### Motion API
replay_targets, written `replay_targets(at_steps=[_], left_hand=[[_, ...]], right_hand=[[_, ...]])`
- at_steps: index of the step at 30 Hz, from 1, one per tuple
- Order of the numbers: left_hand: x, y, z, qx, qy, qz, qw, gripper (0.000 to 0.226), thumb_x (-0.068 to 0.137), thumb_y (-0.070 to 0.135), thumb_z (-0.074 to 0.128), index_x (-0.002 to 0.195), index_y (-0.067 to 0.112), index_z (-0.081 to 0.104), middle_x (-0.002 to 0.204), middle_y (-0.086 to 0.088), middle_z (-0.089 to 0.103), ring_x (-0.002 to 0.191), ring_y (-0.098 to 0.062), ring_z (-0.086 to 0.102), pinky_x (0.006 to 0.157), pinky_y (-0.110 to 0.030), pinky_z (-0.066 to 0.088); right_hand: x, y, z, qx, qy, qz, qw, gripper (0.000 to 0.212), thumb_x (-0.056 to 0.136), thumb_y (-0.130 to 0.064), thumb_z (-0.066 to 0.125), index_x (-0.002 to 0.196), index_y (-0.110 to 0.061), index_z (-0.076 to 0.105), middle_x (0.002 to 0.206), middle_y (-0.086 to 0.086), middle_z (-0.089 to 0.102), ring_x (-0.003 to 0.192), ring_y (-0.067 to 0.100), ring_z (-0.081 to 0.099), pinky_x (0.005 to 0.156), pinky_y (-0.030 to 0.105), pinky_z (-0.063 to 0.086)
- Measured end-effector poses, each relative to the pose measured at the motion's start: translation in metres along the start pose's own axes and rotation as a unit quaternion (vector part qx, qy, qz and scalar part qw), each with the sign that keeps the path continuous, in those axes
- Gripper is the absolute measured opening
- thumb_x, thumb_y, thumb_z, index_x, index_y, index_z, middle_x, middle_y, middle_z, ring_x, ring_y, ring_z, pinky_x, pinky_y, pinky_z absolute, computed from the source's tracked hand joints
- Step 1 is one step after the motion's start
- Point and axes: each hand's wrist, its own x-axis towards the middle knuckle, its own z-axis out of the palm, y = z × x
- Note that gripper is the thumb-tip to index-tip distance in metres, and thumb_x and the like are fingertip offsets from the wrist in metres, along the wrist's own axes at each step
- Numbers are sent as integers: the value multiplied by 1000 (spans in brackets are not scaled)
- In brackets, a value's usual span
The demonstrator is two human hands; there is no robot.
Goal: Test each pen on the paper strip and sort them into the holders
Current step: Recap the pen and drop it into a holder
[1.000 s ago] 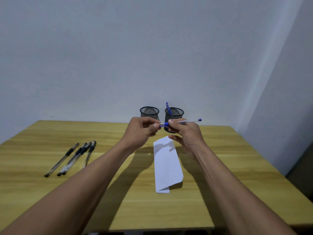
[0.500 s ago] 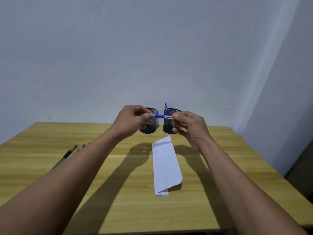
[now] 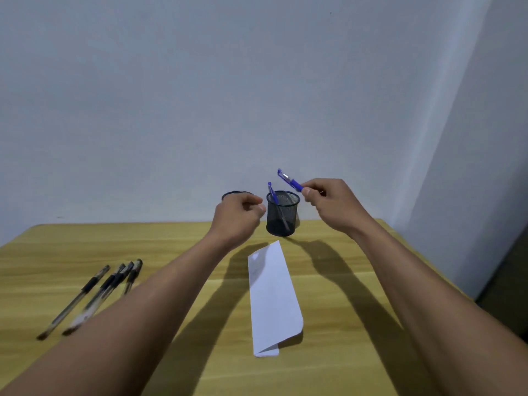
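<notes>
Pinching blue pen (image 3: 290, 180) in right fingers (image 3: 307, 191) above mesh holder (image 3: 283, 217) | left fingers (image 3: 255, 208) curled, empty

Wooden bench (image 3: 57, 252), pale grain. Lying at left: 4 black pens (image 3: 110, 282), close together. At centre: white paper strip (image 3: 271, 295), near end folded over. Standing near far edge, side by side: right mesh holder (image 3: 283, 215) in full view, left mesh holder (image 3: 235, 192) mostly hidden.

One head-worn wide-angle camera looks forward and down, close over a table (image 3: 57, 252), toward a wall (image 3: 228, 81).
</notes>
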Motion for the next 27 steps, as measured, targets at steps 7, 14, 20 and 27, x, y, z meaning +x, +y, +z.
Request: replay_targets(at_steps=[7, 14, 20, 27], left_hand=[[35, -14, 58, 64, -11, -55, 996, 44, 88, 25, 72, 123, 1, 61, 106, -6, 64, 109, -27, 62, 88, -29, 45], [73, -38, 98, 97, 36, -96, 990, 49, 84, 30, 77, 121, 6, 55, 121, -15, 62, 121, -35, 53, 94, -37, 44], [84, -47, 112, 78, 60, -82, 992, 47, 82, 30, 78, 119, 13, 53, 118, -8, 65, 113, -29, 58, 90, -34, 45], [83, -44, 107, 75, 45, -97, 991, 61, 79, 30, 82, 128, 11, 49, 124, -10, 61, 117, -29, 57, 89, -33, 45]], right_hand=[[63, 12, -2, 106, 103, 33, 989, 4, 99, -12, 61, 101, -14, 64, 96, 10, 76, 89, 21, 74, 80, 33, 56], [103, 46, 25, 71, 91, 55, 992, 4, 93, -18, 69, 92, -21, 66, 86, 2, 76, 91, 21, 74, 89, 45, 58], [112, 67, 42, 16, 44, 87, 995, 13, 91, -20, 72, 103, -16, 72, 92, -2, 75, 93, 14, 70, 80, 26, 52], [106, 67, 35, -1, 50, 74, 996, 31, 90, -24, 74, 120, -15, 70, 104, -3, 71, 102, 14, 67, 91, 28, 51]])
